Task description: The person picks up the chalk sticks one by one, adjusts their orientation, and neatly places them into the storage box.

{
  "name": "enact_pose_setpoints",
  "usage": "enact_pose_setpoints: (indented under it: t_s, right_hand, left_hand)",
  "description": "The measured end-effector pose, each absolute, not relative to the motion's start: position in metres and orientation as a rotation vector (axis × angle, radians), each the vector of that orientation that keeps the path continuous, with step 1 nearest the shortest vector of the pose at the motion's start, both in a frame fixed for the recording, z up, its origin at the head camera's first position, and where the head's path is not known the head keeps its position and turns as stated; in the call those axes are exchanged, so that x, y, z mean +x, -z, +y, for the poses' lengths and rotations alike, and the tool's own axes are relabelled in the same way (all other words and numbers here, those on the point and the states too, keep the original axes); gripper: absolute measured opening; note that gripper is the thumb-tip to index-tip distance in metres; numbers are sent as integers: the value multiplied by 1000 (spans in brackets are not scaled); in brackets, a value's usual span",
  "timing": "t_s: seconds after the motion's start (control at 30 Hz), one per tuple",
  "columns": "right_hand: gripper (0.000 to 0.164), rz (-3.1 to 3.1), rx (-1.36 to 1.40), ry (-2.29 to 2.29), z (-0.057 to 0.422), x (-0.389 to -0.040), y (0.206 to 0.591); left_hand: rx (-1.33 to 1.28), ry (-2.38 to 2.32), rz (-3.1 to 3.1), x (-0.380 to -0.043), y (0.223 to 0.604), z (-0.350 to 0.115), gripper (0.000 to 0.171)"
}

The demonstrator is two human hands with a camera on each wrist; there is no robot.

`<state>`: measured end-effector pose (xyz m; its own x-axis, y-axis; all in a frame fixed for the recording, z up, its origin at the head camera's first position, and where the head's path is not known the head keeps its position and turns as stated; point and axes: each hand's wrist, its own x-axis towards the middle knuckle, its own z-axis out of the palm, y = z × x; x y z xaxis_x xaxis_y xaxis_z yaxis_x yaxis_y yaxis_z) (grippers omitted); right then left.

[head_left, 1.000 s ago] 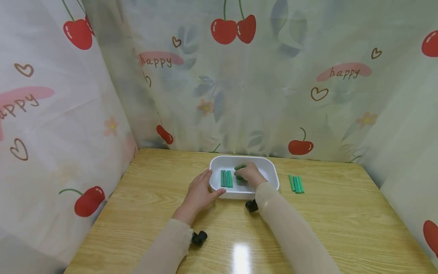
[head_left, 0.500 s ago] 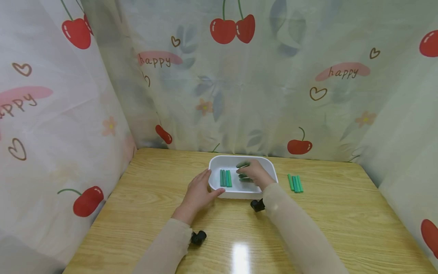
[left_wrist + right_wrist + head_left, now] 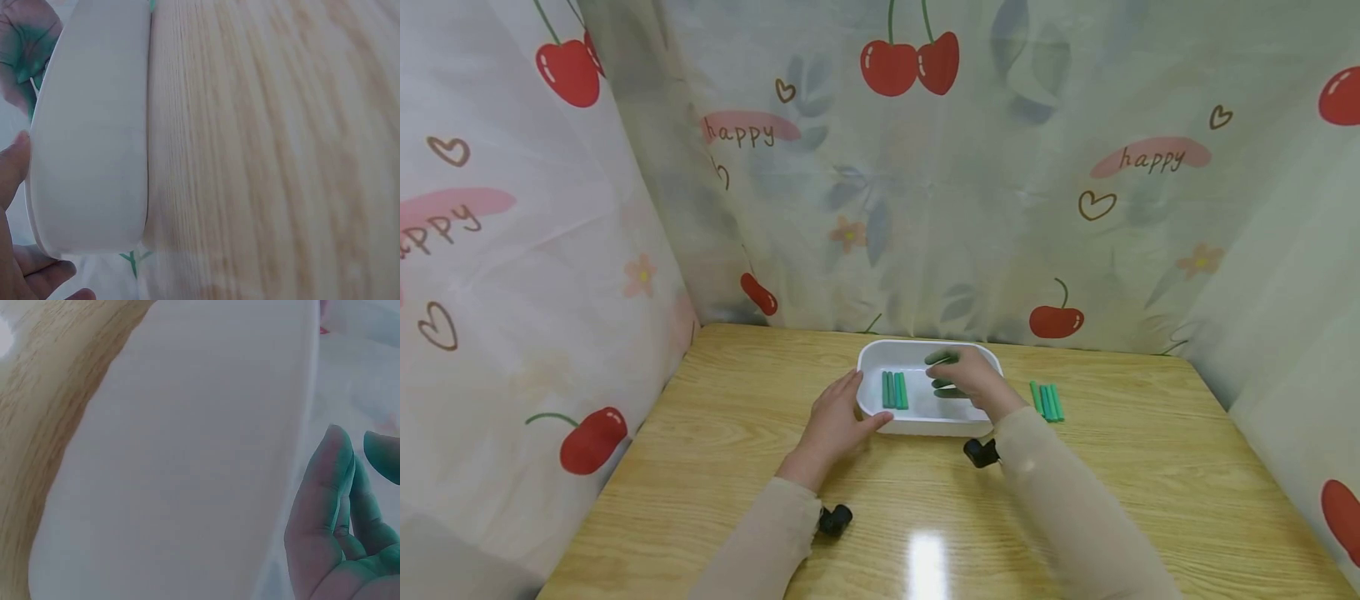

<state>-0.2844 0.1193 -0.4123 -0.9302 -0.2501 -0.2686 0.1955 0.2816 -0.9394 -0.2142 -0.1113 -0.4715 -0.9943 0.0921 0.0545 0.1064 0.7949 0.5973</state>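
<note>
Clearly, the right hand (image 3: 973,379) is free of any object: over the right part of the white tray (image 3: 917,427), its fingers (image 3: 325,481) are loosely bent and released, with a small gap between thumb and forefinger in the right wrist view, and green shows across the fingers and palm. The left hand (image 3: 831,421) grips the tray's near left corner, thumb on the long near rim and fingers (image 3: 50,275) bent around the short end. Inside the tray, toward its left, four green sticks (image 3: 891,390) lie side by side, near the left thumb. Four more sticks (image 3: 1051,402) lie together on the wooden counter (image 3: 715,417), near the tray's right end.
</note>
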Motion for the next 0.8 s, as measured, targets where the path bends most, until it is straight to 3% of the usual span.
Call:
enact_pose_setpoints:
  t_s: [0.8]
  right_hand:
    - [34, 2208, -203, 1707, 160, -259, 384]
  left_hand:
    - [-161, 984, -2939, -213, 471, -110, 95]
